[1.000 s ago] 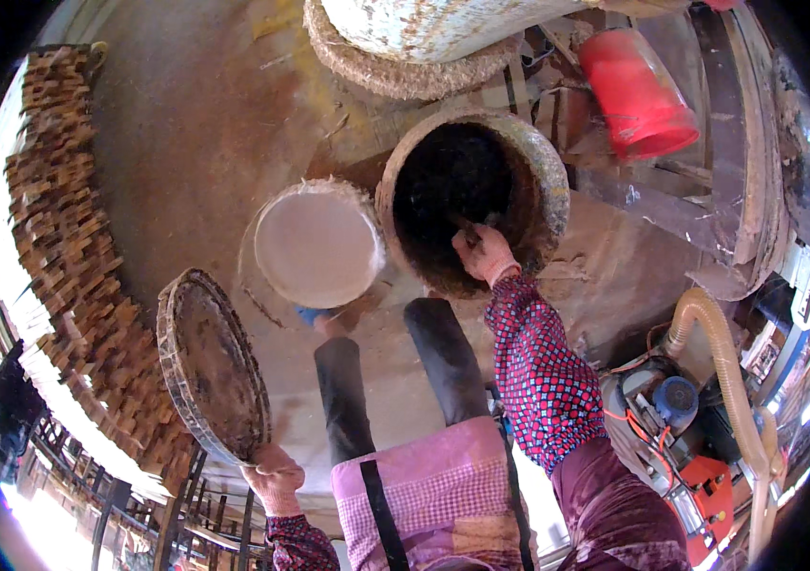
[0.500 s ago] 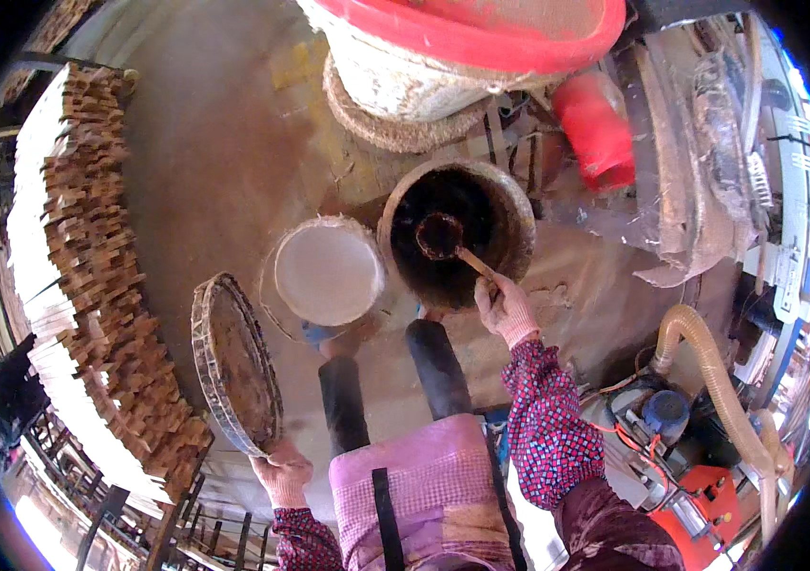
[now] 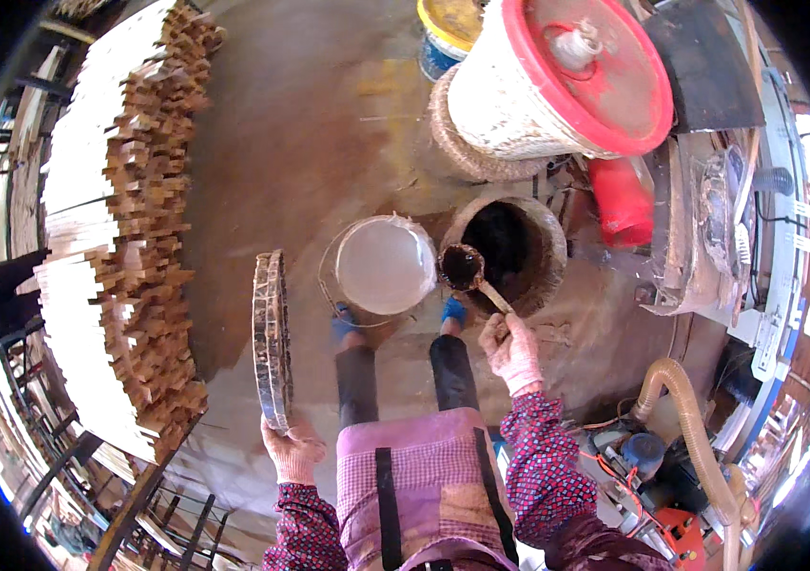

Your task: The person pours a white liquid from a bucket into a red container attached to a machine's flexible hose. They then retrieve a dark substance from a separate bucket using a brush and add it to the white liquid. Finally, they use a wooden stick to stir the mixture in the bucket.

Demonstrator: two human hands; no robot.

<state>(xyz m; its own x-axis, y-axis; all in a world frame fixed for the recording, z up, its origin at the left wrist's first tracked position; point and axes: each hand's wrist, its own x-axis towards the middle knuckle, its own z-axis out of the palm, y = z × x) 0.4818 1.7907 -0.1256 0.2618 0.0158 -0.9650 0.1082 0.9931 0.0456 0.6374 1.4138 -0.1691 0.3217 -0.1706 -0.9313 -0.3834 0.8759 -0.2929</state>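
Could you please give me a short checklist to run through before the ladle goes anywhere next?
1. Right hand grips the ladle by its handle: ok.
2. Ladle bowl holds dark liquid, level: ok; how full, cannot tell.
3. White bucket open on top, beside the ladle: ok.
4. Left hand holds the round sieve on edge, clear of the bucket: ok.
5. Dark pot uncovered: ok.
6. Drips under the ladle: cannot tell.

Bright daylight floods the scene, with blown-out glare at seven and three o'clock; fisheye bending and a black rim crowd the edges, the centre sharp.
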